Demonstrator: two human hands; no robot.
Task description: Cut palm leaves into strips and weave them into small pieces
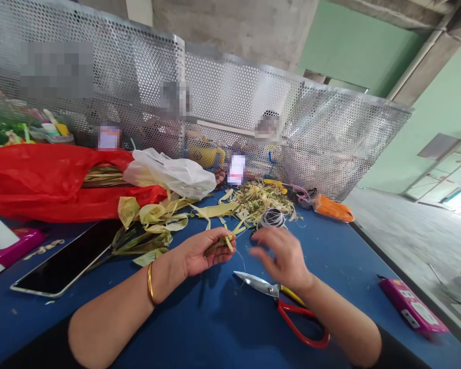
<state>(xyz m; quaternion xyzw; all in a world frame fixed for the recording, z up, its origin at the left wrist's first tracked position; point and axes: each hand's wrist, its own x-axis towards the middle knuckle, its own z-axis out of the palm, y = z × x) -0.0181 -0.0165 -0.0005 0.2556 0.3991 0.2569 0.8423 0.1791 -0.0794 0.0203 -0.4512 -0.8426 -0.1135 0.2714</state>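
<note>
My left hand (205, 253) is closed around a small bundle of green-yellow plant strips (226, 242), which look like dried husk or leaf. Thin wire trails from the bundle. My right hand (280, 256), blurred by motion, hovers just right of it, thumb and fingers apart, with nothing visible between them. Beneath the right hand lie scissors (269, 288) with red and yellow handles, blades pointing left. Behind that hand is a coil of thin wire (271, 219). Pale leafy stalks (149, 233) rest beyond my left forearm.
A heap of plant scraps (259, 197) lies at the back. On the left are a red bag (34, 179), a white plastic bag (172, 171) and a phone (67, 259). A magenta pack (411, 307) sits at right. A perforated metal screen (226, 87) stands behind, people beyond it.
</note>
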